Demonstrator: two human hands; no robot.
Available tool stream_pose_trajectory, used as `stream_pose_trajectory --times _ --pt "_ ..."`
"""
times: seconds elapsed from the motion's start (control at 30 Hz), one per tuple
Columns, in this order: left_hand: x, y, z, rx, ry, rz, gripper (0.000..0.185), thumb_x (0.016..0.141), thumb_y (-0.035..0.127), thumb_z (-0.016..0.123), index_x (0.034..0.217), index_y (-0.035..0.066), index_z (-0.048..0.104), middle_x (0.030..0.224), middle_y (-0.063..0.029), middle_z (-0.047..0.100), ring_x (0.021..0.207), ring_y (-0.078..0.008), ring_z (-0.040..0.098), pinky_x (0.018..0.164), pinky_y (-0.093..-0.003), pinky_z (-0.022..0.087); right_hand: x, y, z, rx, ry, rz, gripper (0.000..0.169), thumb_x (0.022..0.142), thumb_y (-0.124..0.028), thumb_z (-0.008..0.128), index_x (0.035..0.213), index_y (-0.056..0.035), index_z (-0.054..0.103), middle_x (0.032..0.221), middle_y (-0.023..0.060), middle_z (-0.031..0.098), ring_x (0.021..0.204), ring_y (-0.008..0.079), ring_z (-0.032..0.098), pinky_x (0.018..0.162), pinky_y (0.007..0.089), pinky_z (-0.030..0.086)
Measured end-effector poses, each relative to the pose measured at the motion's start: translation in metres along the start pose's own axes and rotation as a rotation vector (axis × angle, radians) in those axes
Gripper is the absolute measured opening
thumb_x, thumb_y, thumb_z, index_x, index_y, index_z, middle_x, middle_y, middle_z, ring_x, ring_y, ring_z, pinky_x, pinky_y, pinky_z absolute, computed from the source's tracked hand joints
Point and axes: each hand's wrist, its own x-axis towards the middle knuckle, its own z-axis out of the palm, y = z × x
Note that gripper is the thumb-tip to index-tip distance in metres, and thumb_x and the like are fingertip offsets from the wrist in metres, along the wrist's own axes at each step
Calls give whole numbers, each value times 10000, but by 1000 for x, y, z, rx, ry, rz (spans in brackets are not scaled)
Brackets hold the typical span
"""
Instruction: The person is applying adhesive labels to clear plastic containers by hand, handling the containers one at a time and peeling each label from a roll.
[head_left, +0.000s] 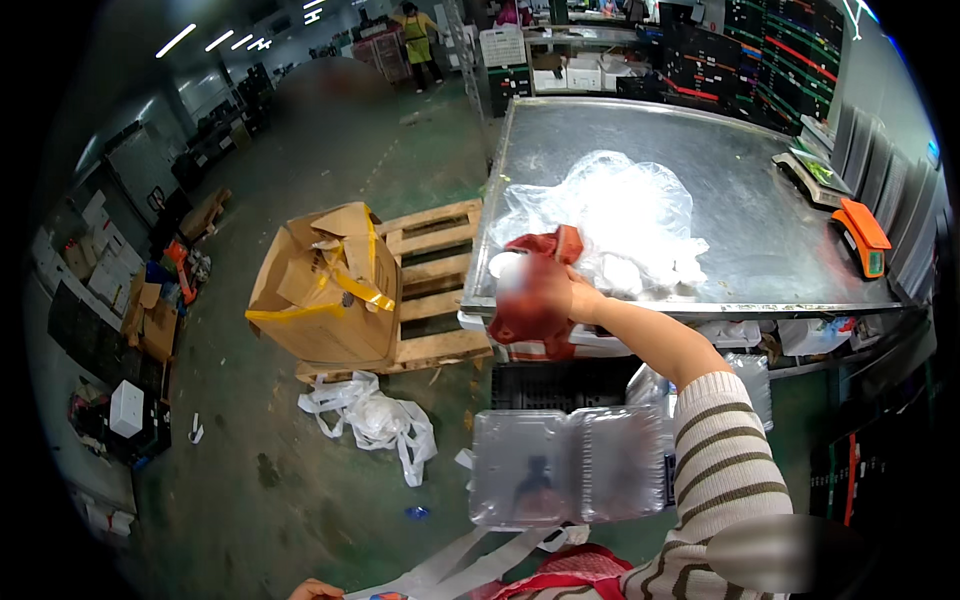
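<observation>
My right hand reaches over the near edge of a metal worktable, its fingers on a red cloth or bag that is partly blurred. Behind it lies a crumpled heap of clear plastic film on the tabletop. At the bottom edge, my left hand is mostly cut off by the frame, holding the end of a white plastic bag. Clear hinged plastic containers stand between me and the table.
An open cardboard box stands by a wooden pallet. White plastic bags lie on the floor. The metal table holds an orange scale and another scale at its right. A person stands far back.
</observation>
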Motion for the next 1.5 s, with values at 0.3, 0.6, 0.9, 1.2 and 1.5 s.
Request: stream_pose_trajectory --times 0.3,0.6,0.9,1.2,1.5 --pt "-1 35 63 33 1 28 232 793 -80 621 991 41 614 900 11 561 815 -84 545 732 -220 453 -20 -33 -33 958 264 297 242 913 -181 594 1079 -12 647 888 195 682 817 410 641 768 473 512" --pt "-11 50 86 211 -5 48 143 729 -109 664 817 2 644 842 -28 627 812 -87 599 709 -234 483 14 -9 -48 427 279 452 544 1000 -494 283 1363 -140 481 1354 273 470 1205 426 499 1023 461 391" --pt "8 57 94 166 -207 328 119 803 -68 675 884 5 626 881 -24 555 750 -81 534 639 -222 419 -111 -180 -163 507 227 -60 558 857 -413 680 1244 -21 592 1118 181 640 1034 249 615 906 370 475" --pt "70 59 69 22 -648 492 231 817 -16 691 1027 42 615 971 -48 570 857 -132 569 744 -273 447 -242 -350 -106 1403 -369 98 301 873 -254 725 1015 2 654 766 56 658 695 90 578 614 283 475" --pt "127 -6 100 289 -468 1192 294 712 49 769 981 71 654 1081 -118 639 1033 -288 620 979 -435 450 -251 -400 -70 1613 -224 387 241 859 -153 747 1012 11 660 907 19 662 840 67 576 750 244 479"
